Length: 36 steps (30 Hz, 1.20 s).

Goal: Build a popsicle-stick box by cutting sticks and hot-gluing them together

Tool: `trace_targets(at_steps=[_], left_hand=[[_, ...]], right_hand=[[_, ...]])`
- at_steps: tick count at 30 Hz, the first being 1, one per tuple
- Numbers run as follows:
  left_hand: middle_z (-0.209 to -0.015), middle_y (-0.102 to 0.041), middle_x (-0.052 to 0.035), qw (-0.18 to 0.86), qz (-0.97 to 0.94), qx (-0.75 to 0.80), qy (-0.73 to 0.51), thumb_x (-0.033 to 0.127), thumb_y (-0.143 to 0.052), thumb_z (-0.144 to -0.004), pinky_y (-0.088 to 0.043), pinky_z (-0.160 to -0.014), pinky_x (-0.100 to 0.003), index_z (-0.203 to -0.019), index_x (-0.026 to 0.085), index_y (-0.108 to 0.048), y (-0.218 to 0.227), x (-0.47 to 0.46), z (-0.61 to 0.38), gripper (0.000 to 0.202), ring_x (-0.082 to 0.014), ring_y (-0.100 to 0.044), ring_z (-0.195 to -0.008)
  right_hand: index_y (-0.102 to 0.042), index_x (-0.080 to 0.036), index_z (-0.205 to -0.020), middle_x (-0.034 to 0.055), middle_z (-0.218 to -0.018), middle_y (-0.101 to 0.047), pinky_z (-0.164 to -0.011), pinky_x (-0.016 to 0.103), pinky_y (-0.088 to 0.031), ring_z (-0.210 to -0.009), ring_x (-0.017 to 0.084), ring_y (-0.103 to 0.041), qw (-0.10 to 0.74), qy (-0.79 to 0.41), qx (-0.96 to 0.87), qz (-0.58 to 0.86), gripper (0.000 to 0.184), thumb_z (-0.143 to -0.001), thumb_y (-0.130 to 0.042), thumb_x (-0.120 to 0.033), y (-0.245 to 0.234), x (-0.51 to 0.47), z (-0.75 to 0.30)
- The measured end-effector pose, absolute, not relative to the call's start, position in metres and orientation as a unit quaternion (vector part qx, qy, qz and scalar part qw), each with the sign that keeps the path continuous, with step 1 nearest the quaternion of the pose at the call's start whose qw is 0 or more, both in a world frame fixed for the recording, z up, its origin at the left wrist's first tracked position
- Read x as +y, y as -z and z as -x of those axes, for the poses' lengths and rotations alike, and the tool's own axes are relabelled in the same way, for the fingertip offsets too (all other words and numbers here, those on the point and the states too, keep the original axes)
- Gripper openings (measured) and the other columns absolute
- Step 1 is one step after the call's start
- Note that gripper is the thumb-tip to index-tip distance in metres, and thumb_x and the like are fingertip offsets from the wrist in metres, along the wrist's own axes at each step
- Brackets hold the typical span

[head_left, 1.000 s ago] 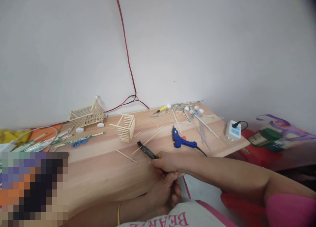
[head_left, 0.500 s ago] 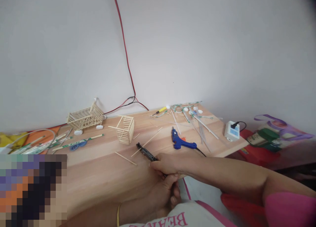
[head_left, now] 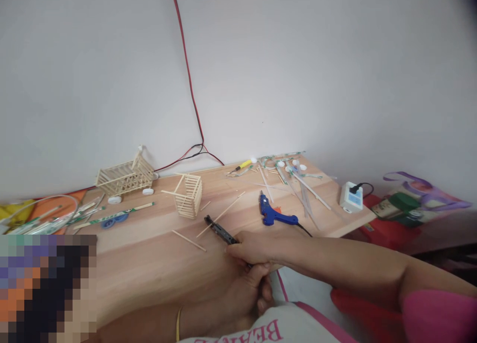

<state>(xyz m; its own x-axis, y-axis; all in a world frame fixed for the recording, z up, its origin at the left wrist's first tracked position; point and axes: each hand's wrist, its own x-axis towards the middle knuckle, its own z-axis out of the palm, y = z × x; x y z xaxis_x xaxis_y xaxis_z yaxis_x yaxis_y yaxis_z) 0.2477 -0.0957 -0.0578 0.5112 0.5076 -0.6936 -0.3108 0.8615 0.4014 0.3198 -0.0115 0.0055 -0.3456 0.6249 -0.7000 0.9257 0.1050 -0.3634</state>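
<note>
My right hand point(head_left: 251, 247) is closed around black pliers point(head_left: 222, 232), whose jaws point away to the left over the table. One thin wooden stick point(head_left: 231, 209) lies across by the jaws; whether they grip it I cannot tell. Just below, my left hand point(head_left: 255, 288) is closed with curled fingers at the handle end, against my right hand; the handles are mostly hidden. Another loose stick point(head_left: 189, 240) lies left of the pliers. Beyond them stands a small slatted wooden frame point(head_left: 189, 199) made of sticks.
A blue glue gun point(head_left: 276, 214) lies to the right, near a white power adapter point(head_left: 351, 198). A stick-built cart point(head_left: 124, 178) stands at the back left, with blue scissors point(head_left: 115, 220) before it. Glue sticks point(head_left: 311, 190) and a yellow-handled tool point(head_left: 243, 165) lie at the back.
The view has shifted very slightly. Both hands and the pliers hold nearly the same position, and nothing on the table has visibly moved.
</note>
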Motion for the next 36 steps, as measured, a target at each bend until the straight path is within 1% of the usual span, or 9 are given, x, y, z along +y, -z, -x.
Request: trace_targets(at_steps=[5,12,14,19,21,25,30,33,36], left_hand=[[-0.037,-0.037,0.0059,0.864,-0.064,0.443,-0.228,0.035,-0.044,-0.084,-0.013,-0.033,-0.015,-0.052,0.017,-0.038,0.054,-0.095,-0.247,0.037,-0.0027,-0.026,-0.028],[-0.038,-0.038,0.0045,0.861,-0.073,0.458,-0.207,0.034,-0.04,-0.086,-0.013,-0.033,-0.016,-0.05,0.016,-0.04,0.05,-0.094,-0.245,0.04,-0.0032,-0.027,-0.028],[-0.038,-0.038,0.0048,0.869,-0.07,0.44,-0.214,0.036,-0.043,-0.084,-0.013,-0.033,-0.016,-0.051,0.017,-0.039,0.054,-0.094,-0.244,0.038,-0.003,-0.027,-0.028],[-0.038,-0.038,0.0062,0.885,-0.078,0.402,-0.221,0.04,-0.056,-0.076,-0.013,-0.034,-0.016,-0.052,0.017,-0.039,0.064,-0.096,-0.242,0.037,-0.0024,-0.026,-0.029],[-0.038,-0.038,0.0064,0.886,-0.079,0.4,-0.223,0.04,-0.056,-0.075,-0.012,-0.033,-0.016,-0.053,0.017,-0.039,0.065,-0.097,-0.241,0.036,-0.0024,-0.025,-0.029],[-0.039,-0.038,0.005,0.879,-0.089,0.415,-0.217,0.039,-0.048,-0.079,-0.012,-0.033,-0.016,-0.051,0.017,-0.04,0.059,-0.097,-0.24,0.036,-0.0033,-0.026,-0.029],[-0.037,-0.038,0.005,0.866,-0.07,0.448,-0.21,0.03,-0.045,-0.08,-0.012,-0.033,-0.016,-0.052,0.017,-0.04,0.052,-0.093,-0.239,0.031,-0.0036,-0.026,-0.029],[-0.038,-0.039,0.0044,0.87,-0.058,0.447,-0.199,0.03,-0.045,-0.081,-0.012,-0.033,-0.015,-0.051,0.016,-0.041,0.052,-0.091,-0.239,0.034,-0.003,-0.027,-0.029],[-0.037,-0.039,0.005,0.88,-0.048,0.428,-0.199,0.034,-0.051,-0.078,-0.012,-0.034,-0.014,-0.052,0.015,-0.043,0.054,-0.09,-0.238,0.033,-0.0025,-0.026,-0.03]], right_hand=[[-0.067,-0.019,-0.074,0.005,-0.054,-0.06,-0.046,0.03,-0.037,-0.043,0.019,-0.054,0.197,0.389,0.718,-0.543,0.035,-0.074,-0.043,-0.044,-0.008,-0.012,-0.317],[-0.065,-0.019,-0.071,0.0018,-0.042,-0.049,-0.046,0.029,-0.037,-0.041,0.019,-0.052,0.198,0.409,0.707,-0.541,0.03,-0.072,-0.045,-0.041,-0.027,-0.014,-0.312],[-0.065,-0.018,-0.069,0.0021,-0.041,-0.049,-0.046,0.03,-0.037,-0.042,0.019,-0.053,0.196,0.407,0.702,-0.551,0.03,-0.071,-0.048,-0.042,-0.029,-0.014,-0.311],[-0.067,-0.017,-0.073,0.0053,-0.053,-0.057,-0.049,0.03,-0.04,-0.051,0.021,-0.058,0.204,0.368,0.725,-0.545,0.031,-0.072,-0.047,-0.041,-0.036,-0.017,-0.309],[-0.067,-0.018,-0.077,0.0057,-0.057,-0.06,-0.049,0.03,-0.04,-0.052,0.021,-0.059,0.218,0.363,0.726,-0.542,0.034,-0.073,-0.045,-0.042,-0.039,-0.018,-0.309],[-0.066,-0.018,-0.078,0.0044,-0.058,-0.06,-0.047,0.027,-0.04,-0.053,0.019,-0.059,0.2,0.384,0.718,-0.545,0.032,-0.074,-0.043,-0.04,-0.041,-0.02,-0.308],[-0.062,-0.018,-0.073,0.0011,-0.048,-0.052,-0.044,0.025,-0.039,-0.048,0.018,-0.056,0.181,0.416,0.696,-0.557,0.024,-0.072,-0.047,-0.036,-0.039,-0.023,-0.305],[-0.061,-0.018,-0.072,-0.001,-0.044,-0.05,-0.042,0.023,-0.038,-0.042,0.015,-0.052,0.163,0.44,0.674,-0.571,0.02,-0.071,-0.048,-0.034,-0.027,-0.022,-0.305],[-0.059,-0.018,-0.069,-0.0019,-0.045,-0.05,-0.038,0.022,-0.035,-0.037,0.012,-0.046,0.147,0.474,0.665,-0.558,0.02,-0.072,-0.047,-0.033,-0.005,-0.019,-0.307]])
